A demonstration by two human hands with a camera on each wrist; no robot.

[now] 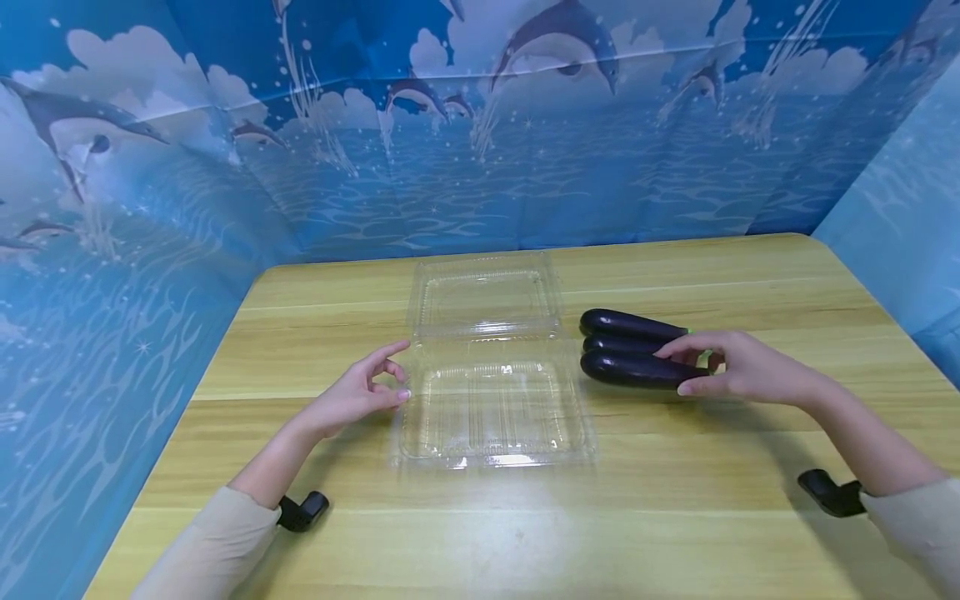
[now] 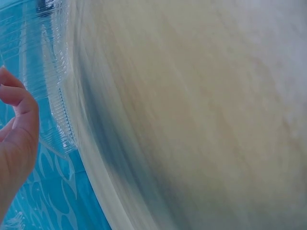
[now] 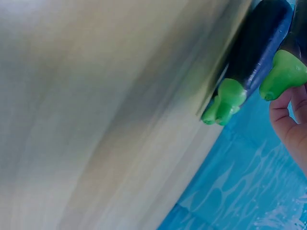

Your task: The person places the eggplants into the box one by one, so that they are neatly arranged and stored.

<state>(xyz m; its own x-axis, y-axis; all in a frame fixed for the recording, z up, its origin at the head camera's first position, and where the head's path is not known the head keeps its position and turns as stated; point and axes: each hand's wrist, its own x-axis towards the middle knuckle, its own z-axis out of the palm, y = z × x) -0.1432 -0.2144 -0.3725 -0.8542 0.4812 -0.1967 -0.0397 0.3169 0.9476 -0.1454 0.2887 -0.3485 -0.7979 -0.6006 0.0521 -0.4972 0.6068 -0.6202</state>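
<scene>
Three dark purple eggplants with green stem ends lie side by side right of a clear plastic clamshell box. My right hand (image 1: 723, 367) grips the nearest eggplant (image 1: 633, 369) near its stem end, thumb on the near side and fingers on the far side. The farthest eggplant (image 1: 626, 322) and the middle eggplant (image 1: 618, 344) lie just behind it. In the right wrist view, green stem ends (image 3: 230, 98) show beside the fingers. My left hand (image 1: 360, 387), fingers loosely bent, is at the left edge of the box (image 1: 495, 461); whether it touches is unclear.
The box's lid (image 1: 483, 300) lies folded back toward the far edge of the wooden table (image 1: 510, 533). A blue curtain (image 1: 480, 192) with dolphins hangs behind and at both sides. A black wrist camera (image 1: 303, 510) is strapped below each hand.
</scene>
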